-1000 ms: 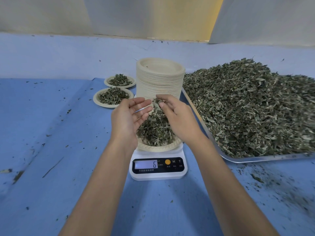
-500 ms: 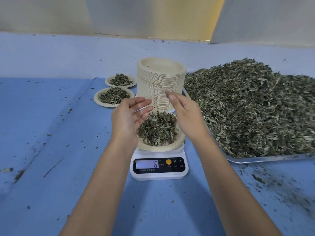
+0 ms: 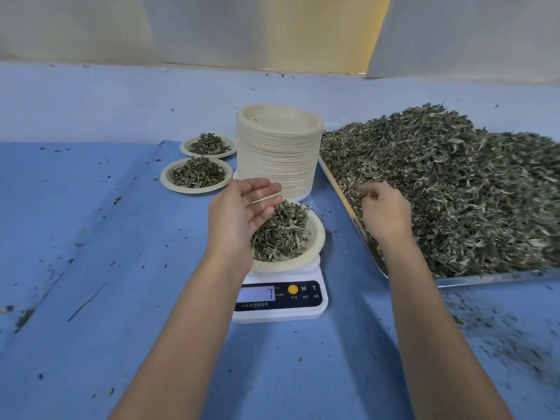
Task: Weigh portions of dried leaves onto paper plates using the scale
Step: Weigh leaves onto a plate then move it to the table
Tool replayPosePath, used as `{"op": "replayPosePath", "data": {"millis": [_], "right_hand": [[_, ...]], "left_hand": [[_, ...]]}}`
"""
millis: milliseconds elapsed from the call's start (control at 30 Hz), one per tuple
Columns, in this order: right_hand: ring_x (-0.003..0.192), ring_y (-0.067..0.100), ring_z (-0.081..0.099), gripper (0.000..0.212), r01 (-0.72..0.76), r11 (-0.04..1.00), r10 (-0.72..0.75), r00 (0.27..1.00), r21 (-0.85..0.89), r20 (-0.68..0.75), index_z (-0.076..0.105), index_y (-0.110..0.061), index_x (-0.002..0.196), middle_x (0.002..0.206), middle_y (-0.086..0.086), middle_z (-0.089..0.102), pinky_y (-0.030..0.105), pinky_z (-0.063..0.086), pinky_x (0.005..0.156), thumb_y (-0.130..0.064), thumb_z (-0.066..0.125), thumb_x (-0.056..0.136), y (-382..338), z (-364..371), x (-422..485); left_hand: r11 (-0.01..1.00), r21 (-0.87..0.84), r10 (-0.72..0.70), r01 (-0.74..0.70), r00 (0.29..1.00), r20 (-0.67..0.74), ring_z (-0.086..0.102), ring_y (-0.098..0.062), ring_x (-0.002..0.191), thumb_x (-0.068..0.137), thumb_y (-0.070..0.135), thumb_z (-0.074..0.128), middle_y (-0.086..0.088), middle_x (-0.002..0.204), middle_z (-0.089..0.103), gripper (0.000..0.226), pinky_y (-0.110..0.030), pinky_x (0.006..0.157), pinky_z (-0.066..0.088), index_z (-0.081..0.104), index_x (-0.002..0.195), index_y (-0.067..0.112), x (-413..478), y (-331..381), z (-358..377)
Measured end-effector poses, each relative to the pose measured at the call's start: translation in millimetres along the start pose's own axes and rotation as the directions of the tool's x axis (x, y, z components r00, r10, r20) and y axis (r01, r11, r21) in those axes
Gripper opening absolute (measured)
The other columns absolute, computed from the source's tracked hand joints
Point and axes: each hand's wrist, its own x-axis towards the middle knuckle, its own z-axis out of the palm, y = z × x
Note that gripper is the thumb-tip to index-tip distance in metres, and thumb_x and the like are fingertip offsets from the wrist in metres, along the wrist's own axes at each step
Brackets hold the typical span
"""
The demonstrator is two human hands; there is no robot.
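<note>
Left hand (image 3: 242, 213) flat-fingered, empty, above the heaped plate (image 3: 315, 237) on the scale (image 3: 321, 301); right hand (image 3: 383, 210) curled, pinching dried leaves (image 3: 454, 183) right of scale. Done: two filled plates (image 3: 165, 177) behind-left of scale. Remaining, seemingly: topping up, then the tall stack (image 3: 278, 159) behind.

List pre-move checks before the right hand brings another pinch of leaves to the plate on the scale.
1. Seating: the round beige paper plate rests on the white digital scale: ok.
2. Reading: the scale display is legible and shows 7: ok.
3. Interference: the left hand is open with its fingers over the plate's left rim. Whether it touches the plate: cannot tell.
4. Pickup: the right hand has its fingers curled into the heap of dried green leaves on the silver metal tray: ok.
5. Path: the tall stack of beige paper plates stands behind the scale, off the tray-to-plate line: ok.
</note>
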Motion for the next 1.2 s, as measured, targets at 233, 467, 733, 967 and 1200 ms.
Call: {"op": "replayPosePath", "data": {"millis": [233, 467, 733, 967, 1200], "right_hand": [[0.114, 0.034, 0.052, 0.036, -0.115, 0.951, 0.200, 0.937, -0.287, 0.287, 0.064, -0.006, 0.115, 0.124, 0.017, 0.059, 0.033, 0.041, 0.090, -0.014, 0.034, 0.098, 18, 2, 3], [0.098, 0.037, 0.061, 0.034, -0.164, 0.960, 0.186, 0.979, -0.227, 0.079, 0.069, -0.012, 0.111, 0.107, 0.019, 0.067, 0.037, 0.051, 0.080, -0.008, 0.041, 0.092, 21, 2, 1], [0.100, 0.024, 0.059, 0.040, 0.033, 0.998, -0.041, 0.989, -0.061, -0.140, 0.073, -0.012, 0.098, 0.107, 0.010, 0.067, 0.027, 0.045, 0.085, 0.011, 0.045, 0.080, 8, 6, -2], [0.070, -0.005, 0.055, 0.029, -0.032, 0.888, -0.021, 0.994, 0.458, 0.110, 0.069, -0.025, 0.085, 0.082, -0.011, 0.064, 0.010, 0.043, 0.062, 0.003, 0.063, 0.082, -21, 28, -13], [0.112, 0.016, 0.056, 0.028, -0.288, 0.749, 0.132, 0.947, 0.596, 0.292, 0.062, -0.012, 0.120, 0.118, 0.001, 0.063, 0.033, 0.042, 0.102, -0.019, 0.048, 0.096, -24, 52, -22]], "left_hand": [[0.999, 0.046, -0.008, 0.007, 1.000, 0.031, 0.071, -0.012, 0.071, 0.094, 0.012, 0.038, -0.003, 0.080, 0.075, 0.026, -0.018, 0.065, 0.053, 0.063, 0.086, 0.010, -3, -8, 5], [0.999, 0.033, 0.000, -0.001, 1.000, 0.022, 0.071, -0.013, 0.071, 0.094, 0.013, 0.039, -0.003, 0.079, 0.075, 0.025, -0.017, 0.062, 0.053, 0.062, 0.087, 0.009, -1, -6, 3], [1.000, 0.016, 0.018, -0.017, 1.000, -0.025, 0.071, -0.013, 0.072, 0.096, 0.014, 0.038, -0.003, 0.080, 0.075, 0.027, -0.018, 0.063, 0.054, 0.063, 0.088, 0.009, 6, -2, -7], [0.998, -0.012, 0.052, -0.056, 0.979, -0.195, 0.071, -0.010, 0.069, 0.093, 0.012, 0.038, 0.001, 0.073, 0.074, 0.027, -0.016, 0.059, 0.053, 0.063, 0.084, 0.010, 19, 0, -30], [0.954, 0.277, 0.207, -0.117, 0.923, -0.325, 0.053, -0.001, 0.100, 0.095, 0.014, 0.036, 0.011, 0.106, 0.060, 0.028, -0.018, 0.079, 0.036, 0.059, 0.110, 0.020, 26, -17, -34]]}}
